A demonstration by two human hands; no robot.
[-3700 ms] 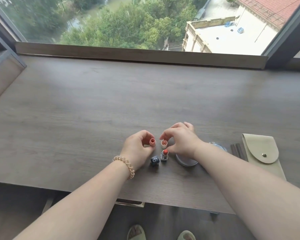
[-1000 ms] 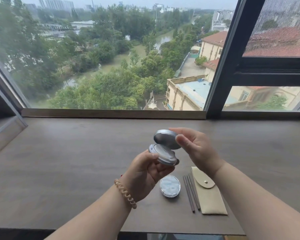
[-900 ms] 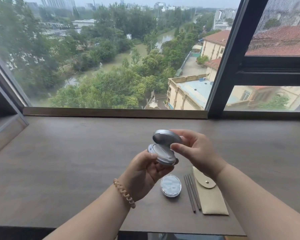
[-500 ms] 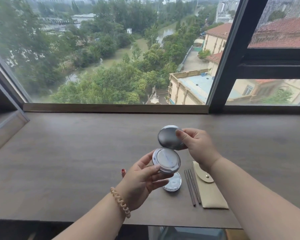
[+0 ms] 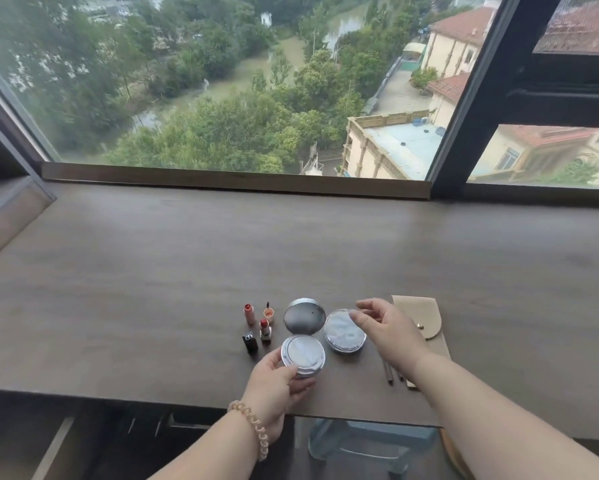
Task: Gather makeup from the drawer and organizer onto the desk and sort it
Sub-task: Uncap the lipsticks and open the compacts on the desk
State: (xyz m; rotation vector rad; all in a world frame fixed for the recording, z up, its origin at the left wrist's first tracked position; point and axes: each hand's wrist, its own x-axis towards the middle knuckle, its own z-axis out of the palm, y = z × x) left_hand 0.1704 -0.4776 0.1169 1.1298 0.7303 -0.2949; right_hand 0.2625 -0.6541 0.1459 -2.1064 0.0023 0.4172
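Makeup sits grouped near the front edge of the brown wood-grain desk (image 5: 152, 289). A round silver cushion compact (image 5: 303, 351), its mirrored lid (image 5: 304, 316) hinged open and standing up behind the base, now rests on the desk, where half a second ago it was held up in the air. The left hand (image 5: 277, 386), with a beaded bracelet (image 5: 253, 427) at the wrist, has its fingers clamped on the compact's near rim. The right hand (image 5: 388, 334) has let go of the lid it held earlier; its fingers are apart and loosely curled, hovering over the far right edge of a second round silver case with a mottled top (image 5: 345, 330), which lies flat just right of the compact. Whether they touch it cannot be told.

Left of the compact stand an open red lipstick (image 5: 265, 330), a dark lipstick cap (image 5: 250, 341), a small pink tube (image 5: 249, 313) and a little peach pot with a dark wand (image 5: 268, 310). These were mostly out of view before, as the camera has tilted downward. A beige snap-flap pouch (image 5: 426, 320) lies to the right, partly under the right forearm, with thin dark pencils (image 5: 388, 374) beside it.
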